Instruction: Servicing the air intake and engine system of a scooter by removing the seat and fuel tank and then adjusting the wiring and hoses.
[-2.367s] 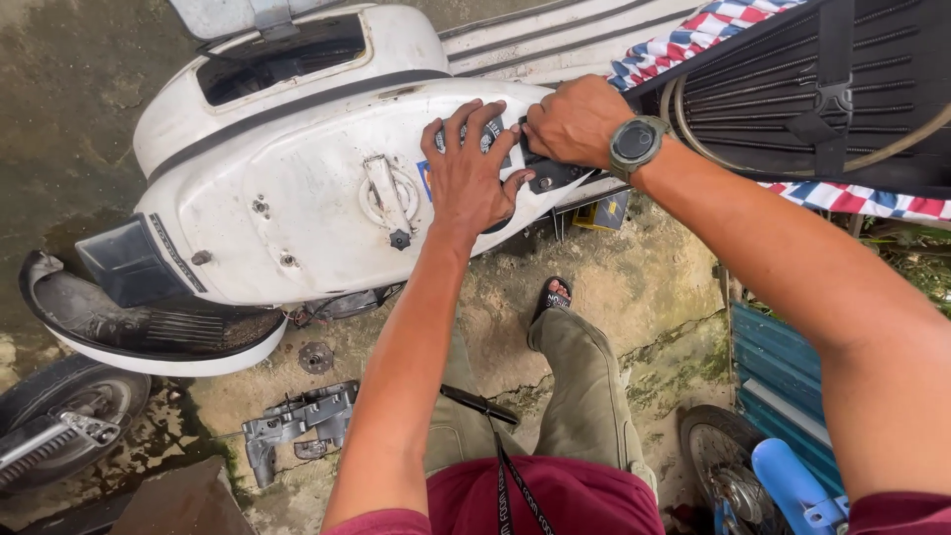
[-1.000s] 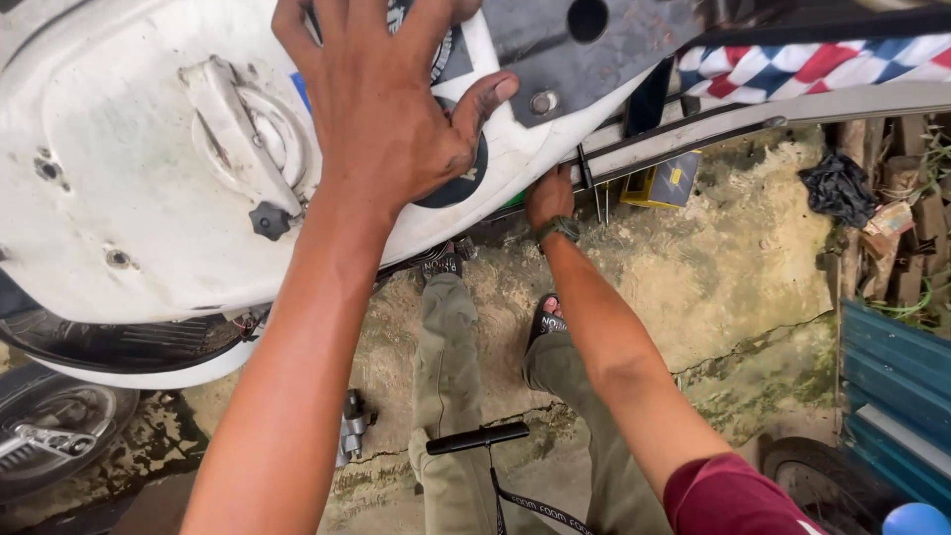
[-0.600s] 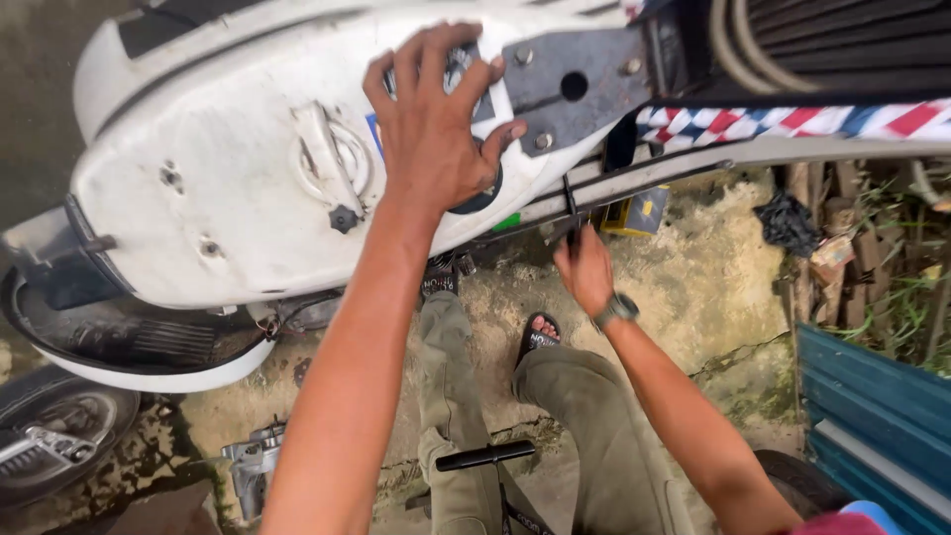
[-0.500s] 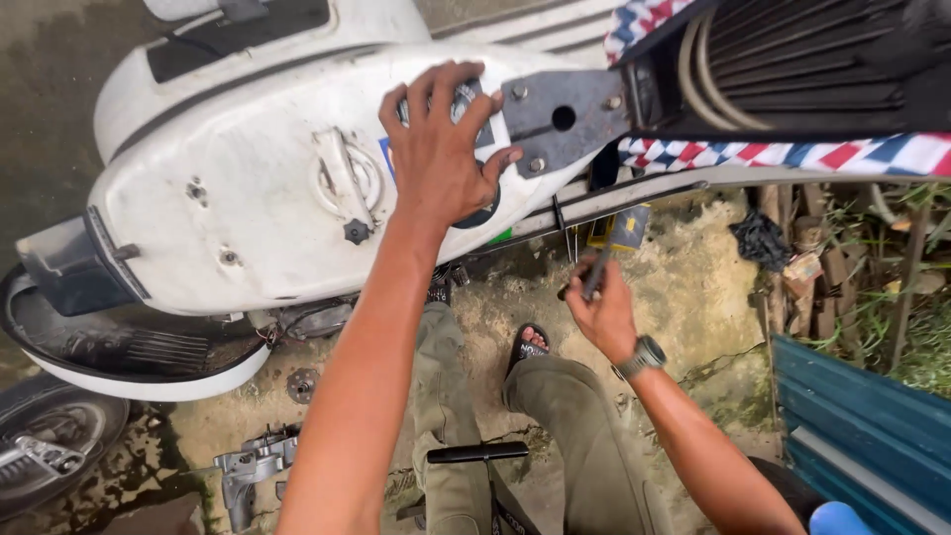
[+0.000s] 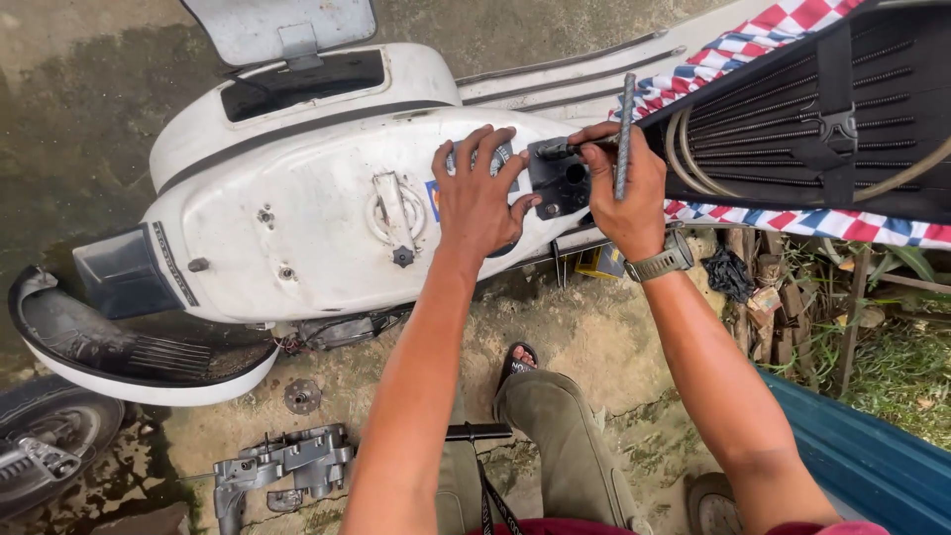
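Observation:
A white scooter body lies on its side across the top of the view. My left hand presses flat, fingers spread, on its white shell beside a grey metal bracket. My right hand, with a grey watch on the wrist, grips a dark T-shaped wrench; its long bar stands upright above my fist and its tip points left onto the bracket. The raised black seat with springs underneath hangs over a red, white and blue checked cloth at the right.
A grey metal engine part and a small round disc lie on the dirty concrete below the scooter. A black-handled tool sits by my knee. A wheel is at lower left, blue corrugated sheet at lower right.
My right hand has risen from below the scooter, by the ground, up to the bracket, now gripping the wrench. My left hand stayed pressed on the white shell. The camera view has shifted.

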